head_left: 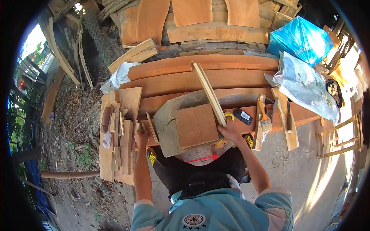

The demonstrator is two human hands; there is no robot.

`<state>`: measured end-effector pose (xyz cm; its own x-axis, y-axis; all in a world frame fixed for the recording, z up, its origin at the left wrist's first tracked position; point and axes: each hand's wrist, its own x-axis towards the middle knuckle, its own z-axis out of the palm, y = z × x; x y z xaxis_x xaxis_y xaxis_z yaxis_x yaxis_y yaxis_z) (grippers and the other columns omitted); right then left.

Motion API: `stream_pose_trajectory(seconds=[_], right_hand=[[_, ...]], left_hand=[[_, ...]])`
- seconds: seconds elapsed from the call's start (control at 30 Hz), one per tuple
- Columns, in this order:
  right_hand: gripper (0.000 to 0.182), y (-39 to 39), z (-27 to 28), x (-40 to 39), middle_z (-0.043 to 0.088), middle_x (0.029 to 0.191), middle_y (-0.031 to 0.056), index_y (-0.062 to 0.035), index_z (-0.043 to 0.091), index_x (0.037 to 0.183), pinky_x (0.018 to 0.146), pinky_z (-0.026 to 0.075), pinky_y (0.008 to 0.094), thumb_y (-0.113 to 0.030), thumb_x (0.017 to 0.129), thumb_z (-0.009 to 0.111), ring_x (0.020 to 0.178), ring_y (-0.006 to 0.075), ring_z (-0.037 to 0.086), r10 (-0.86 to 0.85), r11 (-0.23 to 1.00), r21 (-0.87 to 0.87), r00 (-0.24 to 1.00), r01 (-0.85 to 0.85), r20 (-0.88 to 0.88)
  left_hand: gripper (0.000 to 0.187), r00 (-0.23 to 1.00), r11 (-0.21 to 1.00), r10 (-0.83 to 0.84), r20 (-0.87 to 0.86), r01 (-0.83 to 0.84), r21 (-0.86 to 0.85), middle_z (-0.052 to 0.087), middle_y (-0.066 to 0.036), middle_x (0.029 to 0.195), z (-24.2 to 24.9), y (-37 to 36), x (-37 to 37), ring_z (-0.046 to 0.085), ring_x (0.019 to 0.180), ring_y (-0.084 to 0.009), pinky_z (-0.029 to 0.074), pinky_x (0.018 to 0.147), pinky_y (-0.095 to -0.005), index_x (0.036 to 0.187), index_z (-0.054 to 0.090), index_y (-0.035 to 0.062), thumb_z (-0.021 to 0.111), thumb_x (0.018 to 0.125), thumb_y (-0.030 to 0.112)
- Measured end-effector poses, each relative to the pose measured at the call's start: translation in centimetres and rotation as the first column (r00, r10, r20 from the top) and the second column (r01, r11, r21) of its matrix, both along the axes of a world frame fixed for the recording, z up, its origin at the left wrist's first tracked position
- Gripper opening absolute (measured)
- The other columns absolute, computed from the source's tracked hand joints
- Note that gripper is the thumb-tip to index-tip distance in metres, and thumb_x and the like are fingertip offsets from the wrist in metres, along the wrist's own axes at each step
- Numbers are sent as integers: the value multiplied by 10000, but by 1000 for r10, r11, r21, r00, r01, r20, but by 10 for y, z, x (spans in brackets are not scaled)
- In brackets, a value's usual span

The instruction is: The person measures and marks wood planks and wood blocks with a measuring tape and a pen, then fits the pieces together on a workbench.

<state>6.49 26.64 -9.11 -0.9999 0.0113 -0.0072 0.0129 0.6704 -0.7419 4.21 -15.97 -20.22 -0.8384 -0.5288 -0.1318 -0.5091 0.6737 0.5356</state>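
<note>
My right hand is closed around the lower end of a long, pale wooden strip, which slants up and away to the left. Beside that hand a curved yellow thing shows, partly hidden. A square brown board lies on a cracked grey slab in front of my lap. To the left of the slab, my left hand is closed, with the end of a small wooden stick poking up at its fingers. A narrow wooden piece leans between this hand and the slab.
Wood offcuts lie on a board at left. On the right are a black device, a paintbrush and a chisel-like tool. Long reddish planks run behind the slab. A blue plastic bag sits back right.
</note>
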Motion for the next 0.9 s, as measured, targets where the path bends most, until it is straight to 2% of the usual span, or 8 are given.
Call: stream_pose_trajectory(seconds=[0.13, 0.3, 0.37, 0.47, 0.5, 0.57, 0.77, 0.9], right_hand=[[406, -7, -6, -2, 604, 848, 299, 83, 513, 984, 735, 481, 489, -230, 735, 584, 842, 445, 595, -48, 995, 90, 990, 36, 130], [426, -9, -9, 0, 588, 830, 321, 109, 489, 954, 738, 481, 488, -242, 738, 598, 835, 455, 589, -16, 990, 141, 994, 0, 113], [443, -20, -3, 2, 576, 842, 325, 124, 466, 975, 735, 472, 472, -226, 738, 599, 855, 461, 575, 21, 990, 132, 989, -41, 150], [414, -35, 1, 5, 577, 833, 329, 108, 473, 936, 724, 477, 486, -229, 742, 617, 827, 463, 582, 1, 989, 144, 996, -15, 93], [409, -36, -2, 4, 578, 829, 329, 104, 474, 928, 723, 477, 488, -231, 743, 619, 821, 463, 584, -20, 991, 135, 997, 9, 80], [405, -36, 1, 6, 580, 819, 329, 96, 476, 916, 728, 477, 492, -240, 746, 625, 816, 463, 585, -21, 992, 126, 991, 5, 128], [433, -36, 7, 7, 587, 786, 309, 78, 477, 912, 702, 471, 499, -272, 742, 665, 806, 463, 583, -62, 995, 89, 983, 47, 173], [431, -33, 19, 1, 591, 784, 291, 56, 474, 918, 672, 477, 482, -270, 729, 683, 783, 454, 588, -82, 997, 14, 961, 81, 265]], left_hand=[[386, 993, 983, 28, -111, -47, -175, 641, -173, 867, 8, 13, -1, 640, 775, -344, 513, 707, -436, 988, 593, 47, 703, 733, 316], [484, 883, 859, -238, -404, 386, 337, 591, -185, 1011, 119, 110, 15, 599, 851, -330, 490, 750, -406, 1112, 546, -16, 645, 815, 354], [616, 718, 824, -562, -411, 441, -357, 496, -203, 1185, 73, 134, 12, 550, 1009, -287, 471, 816, -353, 1272, 429, -14, 658, 812, 326], [714, 850, 920, -391, -354, 348, -181, 422, -190, 1284, 78, 162, 23, 481, 1123, -250, 442, 887, -328, 1379, 283, 20, 661, 818, 250], [745, 881, 896, -242, -406, 364, 254, 418, -180, 1295, 93, 165, 26, 473, 1132, -240, 440, 895, -332, 1394, 245, 27, 667, 811, 215], [817, 957, 349, 45, -287, 254, 902, 409, -159, 1317, 132, 172, 41, 458, 1151, -221, 437, 911, -339, 1425, 168, 40, 680, 796, 146], [803, 958, 260, 255, -134, 66, 963, 512, -150, 1230, 157, 161, 48, 552, 1044, -208, 477, 857, -316, 1398, 231, 9, 701, 747, 14], [611, 942, 242, 315, -116, 38, 969, 533, -131, 1220, 157, 100, -9, 564, 1055, -222, 477, 881, -349, 1321, 383, 37, 666, 808, 208]])
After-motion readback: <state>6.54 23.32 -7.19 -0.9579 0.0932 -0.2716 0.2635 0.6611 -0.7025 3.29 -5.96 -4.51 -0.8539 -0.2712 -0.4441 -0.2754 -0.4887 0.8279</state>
